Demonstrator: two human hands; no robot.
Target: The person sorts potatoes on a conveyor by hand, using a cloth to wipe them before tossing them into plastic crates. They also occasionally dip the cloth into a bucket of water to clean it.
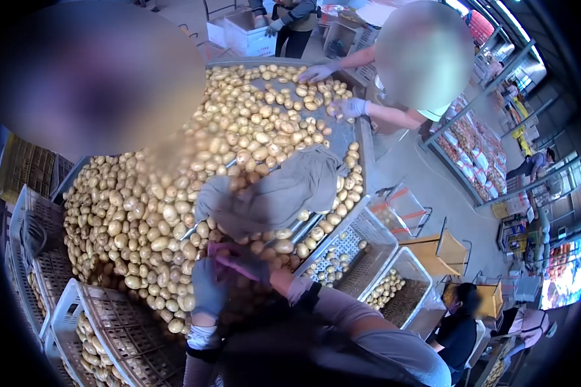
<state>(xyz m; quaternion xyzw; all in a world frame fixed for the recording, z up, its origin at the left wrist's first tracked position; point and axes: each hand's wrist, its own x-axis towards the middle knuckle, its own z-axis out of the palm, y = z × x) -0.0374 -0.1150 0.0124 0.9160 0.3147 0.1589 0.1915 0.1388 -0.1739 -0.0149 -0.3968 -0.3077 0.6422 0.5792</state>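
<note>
My left hand [210, 291], in a grey glove, is raised at the near edge of the potato heap, its fingers closed by a pink-purple piece of fabric [221, 253]. My right hand [257, 266] reaches in from the right, shaded and blurred, and is closed around the same fabric; I cannot tell whether this is a glove. Just beyond both hands lies a crumpled grey cloth [297, 187] on the sorting table. Loose potatoes [168, 213] surround the cloth and spread to the left of my left hand.
Crates with potatoes stand at the right [394, 303] and lower left [77, 322]. Across the table a co-worker's gloved hands [348, 108] are among the potatoes. Another person handles a white box [248, 39] behind. Stacked sacks [471, 145] stand farther right.
</note>
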